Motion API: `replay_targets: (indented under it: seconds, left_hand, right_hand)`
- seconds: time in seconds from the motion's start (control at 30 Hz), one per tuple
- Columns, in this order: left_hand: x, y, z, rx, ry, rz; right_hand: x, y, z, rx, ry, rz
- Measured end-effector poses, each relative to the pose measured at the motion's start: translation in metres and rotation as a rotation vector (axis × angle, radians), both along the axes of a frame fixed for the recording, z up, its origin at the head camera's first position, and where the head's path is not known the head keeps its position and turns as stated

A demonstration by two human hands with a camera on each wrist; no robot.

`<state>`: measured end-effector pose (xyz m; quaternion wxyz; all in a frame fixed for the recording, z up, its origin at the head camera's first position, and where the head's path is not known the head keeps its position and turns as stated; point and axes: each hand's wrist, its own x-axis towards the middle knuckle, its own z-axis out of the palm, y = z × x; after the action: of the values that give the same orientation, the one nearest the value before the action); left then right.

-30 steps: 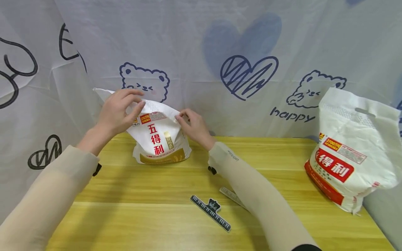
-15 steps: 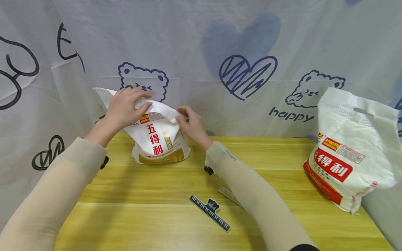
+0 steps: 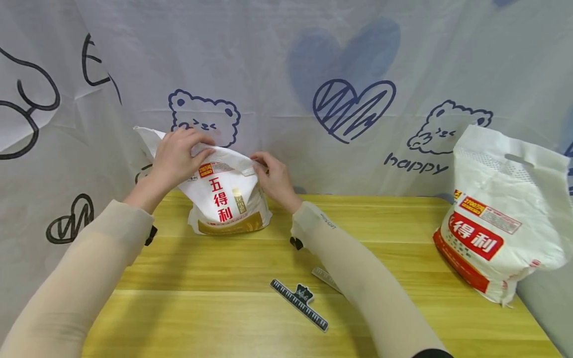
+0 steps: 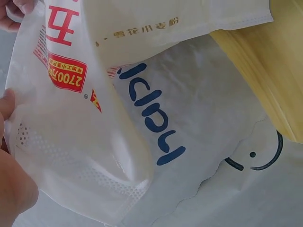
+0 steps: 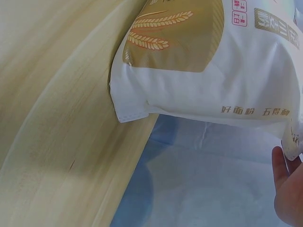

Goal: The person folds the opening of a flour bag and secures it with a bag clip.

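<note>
A white flour bag [image 3: 221,199] with red lettering and a gold band stands upright at the back of the wooden table. Its top edge is folded over toward me on the right side. My left hand [image 3: 178,156] grips that upper edge near its middle, with the thumb in front and the fingers behind. At the bag's top right corner, my right hand [image 3: 276,180] pinches the folded edge. In the left wrist view, the bag's dotted top strip [image 4: 80,168] slants away from the left thumb. The right wrist view shows fingertips [image 5: 279,163] under the bag's corner.
A second white flour bag [image 3: 506,209] with a red band stands at the table's right edge. A black long-jawed clip [image 3: 299,304] lies at the front middle. Beside it a pale clip [image 3: 327,279] is partly hidden by the right sleeve. A printed curtain [image 3: 286,64] hangs behind.
My left hand has moved right along the bag's top edge, mostly in the first half second. The right hand stays at its corner, where the folded strip looks slightly wider.
</note>
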<state>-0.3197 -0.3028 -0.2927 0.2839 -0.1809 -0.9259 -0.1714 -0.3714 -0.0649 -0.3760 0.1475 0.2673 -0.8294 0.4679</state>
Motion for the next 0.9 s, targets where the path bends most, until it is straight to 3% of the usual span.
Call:
replay_targets:
  seconds: [0.43, 0.9]
  left_hand:
    - [-0.002, 0.003, -0.007, 0.044, 0.035, 0.011]
    - [-0.002, 0.005, -0.007, 0.048, 0.068, -0.004]
  right_hand:
    - [-0.002, -0.001, -0.002, -0.026, 0.052, -0.032]
    - [0.002, 0.016, -0.001, -0.044, -0.047, 0.002]
